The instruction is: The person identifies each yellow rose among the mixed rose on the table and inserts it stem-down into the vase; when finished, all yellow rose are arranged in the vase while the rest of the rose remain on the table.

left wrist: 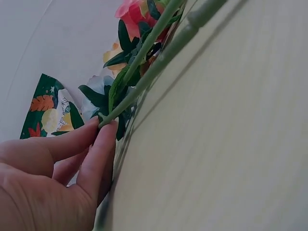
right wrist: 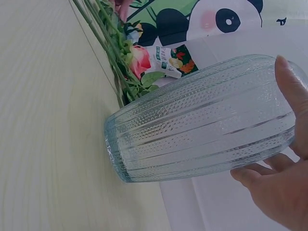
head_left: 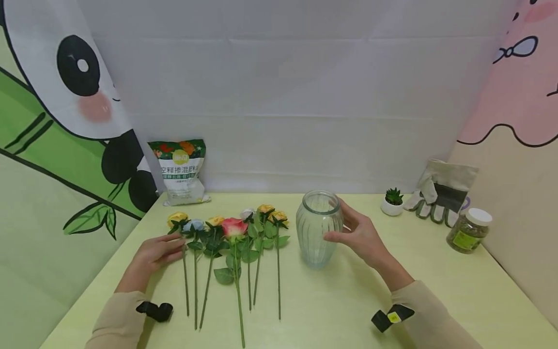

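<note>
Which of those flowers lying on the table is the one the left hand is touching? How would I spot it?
Start at the fertiliser bag standing against the back wall, then come forward to the row of roses lying on the yellow-green table. The left hand touches the stem of the outermost rose on that side, yellow-headed, next to a pale blue one.

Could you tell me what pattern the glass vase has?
Vertical ribs with dotted texture on the clear glass vase; right wrist view.

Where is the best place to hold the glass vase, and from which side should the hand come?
Probably the wide ribbed belly of the glass vase, approached from its right side, where the right hand already touches it. The vase stands upright, the roses lie close on its left, and the textured ribs should help against slipping.
</note>
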Motion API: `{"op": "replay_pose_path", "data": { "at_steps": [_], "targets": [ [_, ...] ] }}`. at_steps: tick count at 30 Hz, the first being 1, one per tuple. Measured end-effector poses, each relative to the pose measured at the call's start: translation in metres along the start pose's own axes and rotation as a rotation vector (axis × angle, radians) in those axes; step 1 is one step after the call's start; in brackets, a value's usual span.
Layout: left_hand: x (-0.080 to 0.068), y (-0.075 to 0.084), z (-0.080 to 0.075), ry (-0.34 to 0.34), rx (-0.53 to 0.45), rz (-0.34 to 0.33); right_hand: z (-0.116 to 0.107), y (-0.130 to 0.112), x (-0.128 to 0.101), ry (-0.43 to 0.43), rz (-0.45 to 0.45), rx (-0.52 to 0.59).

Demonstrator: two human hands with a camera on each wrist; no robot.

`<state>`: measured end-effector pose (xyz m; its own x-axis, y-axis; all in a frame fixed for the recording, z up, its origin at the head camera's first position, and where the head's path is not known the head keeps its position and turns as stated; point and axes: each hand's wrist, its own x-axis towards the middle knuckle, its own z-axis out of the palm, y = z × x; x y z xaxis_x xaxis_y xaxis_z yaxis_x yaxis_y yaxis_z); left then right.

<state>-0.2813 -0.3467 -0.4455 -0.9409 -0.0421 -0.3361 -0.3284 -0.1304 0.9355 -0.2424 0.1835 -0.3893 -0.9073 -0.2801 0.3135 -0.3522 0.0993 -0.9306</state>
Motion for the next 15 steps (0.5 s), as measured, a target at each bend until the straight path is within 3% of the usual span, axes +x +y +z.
{"op": "replay_pose_path", "data": {
  "at_steps": [7, 15],
  "targets": [
    [-0.001, 0.003, -0.008, -0.047, -0.199, -0.038, 0.000, -0.001, 0.002, -0.001, 0.000, -0.002],
    [-0.004, 0.012, -0.016, -0.068, -0.287, -0.056, -0.001, -0.001, 0.002, -0.001, 0.010, -0.002]
  ]
}}
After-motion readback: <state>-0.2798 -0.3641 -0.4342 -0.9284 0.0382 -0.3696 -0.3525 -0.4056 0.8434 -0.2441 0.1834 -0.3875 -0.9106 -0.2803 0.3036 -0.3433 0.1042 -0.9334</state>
